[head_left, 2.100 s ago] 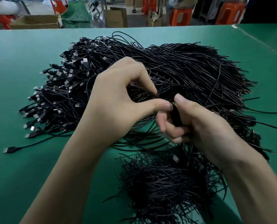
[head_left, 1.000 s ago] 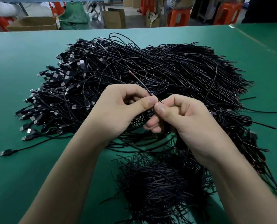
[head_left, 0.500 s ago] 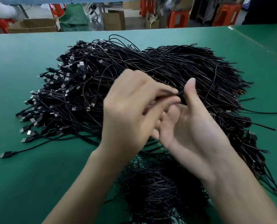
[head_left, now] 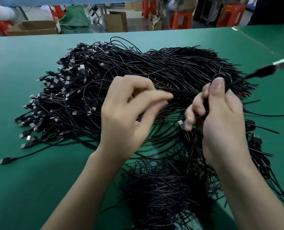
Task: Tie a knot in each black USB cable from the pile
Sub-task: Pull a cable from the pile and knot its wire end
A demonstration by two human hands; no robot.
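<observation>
A big pile of black USB cables (head_left: 138,72) covers the middle of the green table (head_left: 30,188), plugs mostly at the left. My right hand (head_left: 220,123) grips one black USB cable (head_left: 260,73); a small coiled loop sits above my thumb and the silver plug sticks out up and to the right. My left hand (head_left: 129,113) hovers over the pile to the left of it, fingers loosely curled and blurred, with nothing visibly held. A second heap of cables (head_left: 162,193) lies near the front edge between my forearms.
One stray cable plug (head_left: 5,161) lies apart at the left. Beyond the table's far edge stand cardboard boxes (head_left: 33,28), a green sack (head_left: 75,20) and orange stools (head_left: 181,19). Bare green surface shows at the left and the far right.
My hands have come apart. The left one let go of the cable and drew left. The right hand swung right and up with the looped cable, its plug now pointing out to the right.
</observation>
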